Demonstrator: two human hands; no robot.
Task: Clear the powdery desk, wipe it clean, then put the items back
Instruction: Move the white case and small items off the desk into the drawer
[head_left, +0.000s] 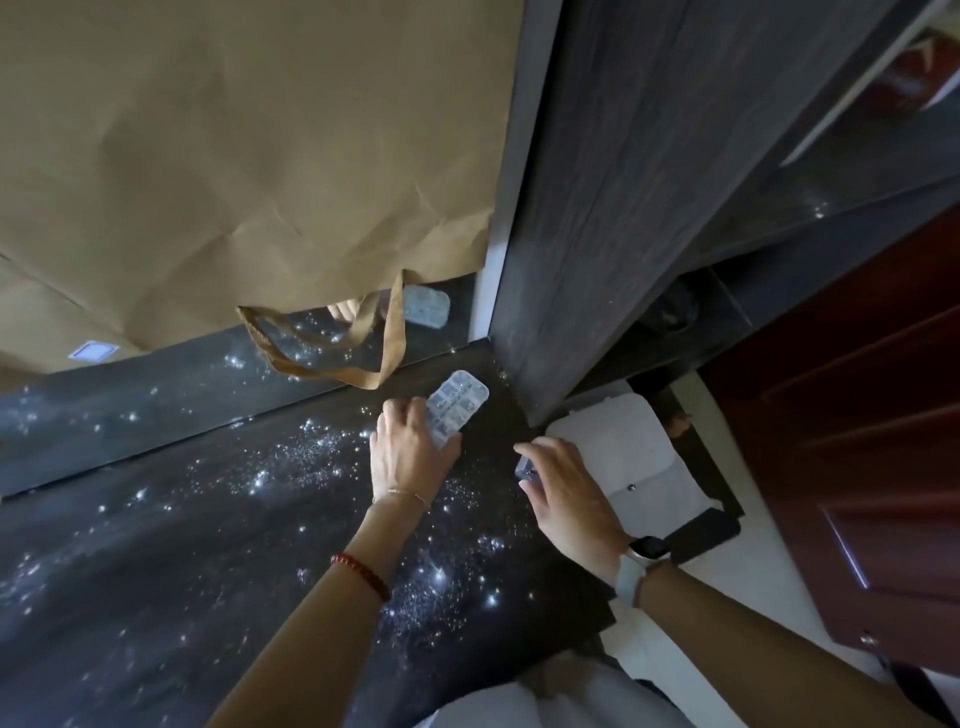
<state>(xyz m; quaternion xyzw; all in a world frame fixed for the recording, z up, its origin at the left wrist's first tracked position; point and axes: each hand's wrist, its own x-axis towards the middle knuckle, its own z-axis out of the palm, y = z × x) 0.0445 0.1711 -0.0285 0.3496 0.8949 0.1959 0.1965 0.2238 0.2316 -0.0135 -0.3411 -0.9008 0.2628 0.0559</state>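
Observation:
A dark desk (156, 561) is scattered with white powder (311, 457) that glints in patches. My left hand (408, 457) is closed on a clear plastic compartment box (457, 405) near the desk's far right corner. My right hand (563, 493) hovers at the desk's right edge and holds a small bluish clear item (523, 466) in its fingers; what it is I cannot tell. A mirror strip at the back reflects the box.
A brown paper sheet (234, 156) covers the mirror behind the desk, and a paper handle loop (358, 358) hangs down to the desk's back edge. A dark wooden panel (623, 208) stands at the right. Below it lie a white pouch (623, 457) and a dark phone (701, 535).

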